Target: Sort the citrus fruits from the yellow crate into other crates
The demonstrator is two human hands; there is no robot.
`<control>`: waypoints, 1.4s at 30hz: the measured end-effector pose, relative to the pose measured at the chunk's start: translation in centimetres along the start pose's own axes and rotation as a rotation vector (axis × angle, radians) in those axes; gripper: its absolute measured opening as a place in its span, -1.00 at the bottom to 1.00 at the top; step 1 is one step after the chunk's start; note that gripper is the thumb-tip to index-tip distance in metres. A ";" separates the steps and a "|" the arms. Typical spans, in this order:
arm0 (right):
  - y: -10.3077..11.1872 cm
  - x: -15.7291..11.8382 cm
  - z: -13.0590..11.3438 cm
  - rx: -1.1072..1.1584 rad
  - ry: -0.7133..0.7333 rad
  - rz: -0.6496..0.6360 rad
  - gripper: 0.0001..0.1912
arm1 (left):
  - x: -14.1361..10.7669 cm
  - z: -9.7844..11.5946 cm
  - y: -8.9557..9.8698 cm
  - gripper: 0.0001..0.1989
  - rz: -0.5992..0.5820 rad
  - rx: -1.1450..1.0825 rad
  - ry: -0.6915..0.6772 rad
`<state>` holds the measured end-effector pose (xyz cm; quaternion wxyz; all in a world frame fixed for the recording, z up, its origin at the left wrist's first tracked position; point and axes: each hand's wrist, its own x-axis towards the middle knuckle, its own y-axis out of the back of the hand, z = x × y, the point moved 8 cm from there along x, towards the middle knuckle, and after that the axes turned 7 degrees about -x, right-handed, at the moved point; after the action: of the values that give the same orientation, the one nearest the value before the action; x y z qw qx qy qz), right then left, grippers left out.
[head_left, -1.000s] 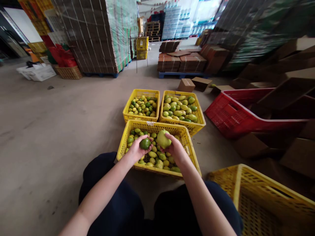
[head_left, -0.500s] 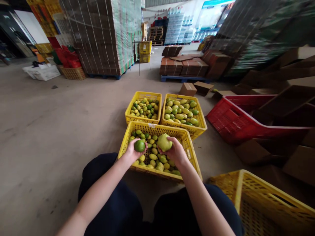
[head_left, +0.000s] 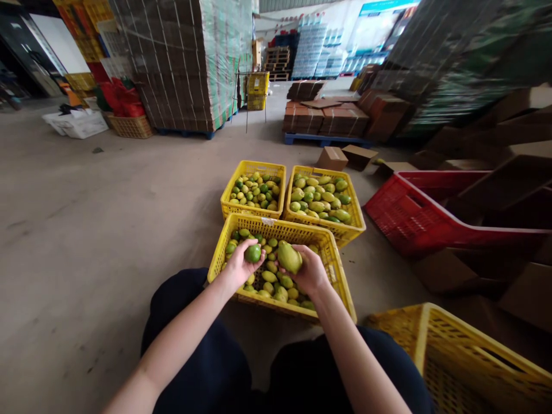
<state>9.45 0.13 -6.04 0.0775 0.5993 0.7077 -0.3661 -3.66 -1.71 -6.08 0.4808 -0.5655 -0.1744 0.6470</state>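
My left hand (head_left: pixel 242 263) is closed around a small dark green lemon (head_left: pixel 252 253). In my right hand (head_left: pixel 311 269) is a larger, lumpy yellow-green lemon (head_left: pixel 289 257). Both hands are above the near yellow crate (head_left: pixel 297 228), which holds many yellow and green lemons (head_left: pixel 269 276). Behind it, a left yellow crate (head_left: pixel 253 212) contains smaller lemons, and a right yellow crate (head_left: pixel 354 225) contains larger ones. My hands and forearms hide part of the fruit in the near crate.
A yellow crate (head_left: pixel 425 328) stands at my right knee. Beyond it are a red crate (head_left: pixel 399 210) and cardboard boxes (head_left: pixel 452 270). Farther back, flattened cartons (head_left: pixel 325 122) lie on a blue pallet, near a tall wrapped stack (head_left: pixel 172 63).
Both hands have shifted slightly, the left one up and to the right. The large lemon has turned in my right hand. The view has moved a little.
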 end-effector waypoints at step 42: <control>0.4 0.7 0.9 0.024 0.005 -0.019 -0.82 | 1.6 -1.7 -0.8 -0.78 -0.084 -0.039 0.109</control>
<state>9.35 0.11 -7.28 0.0650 0.5945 0.7091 -0.3736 -1.65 -0.57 -6.86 0.5051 -0.6015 -0.1842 0.5909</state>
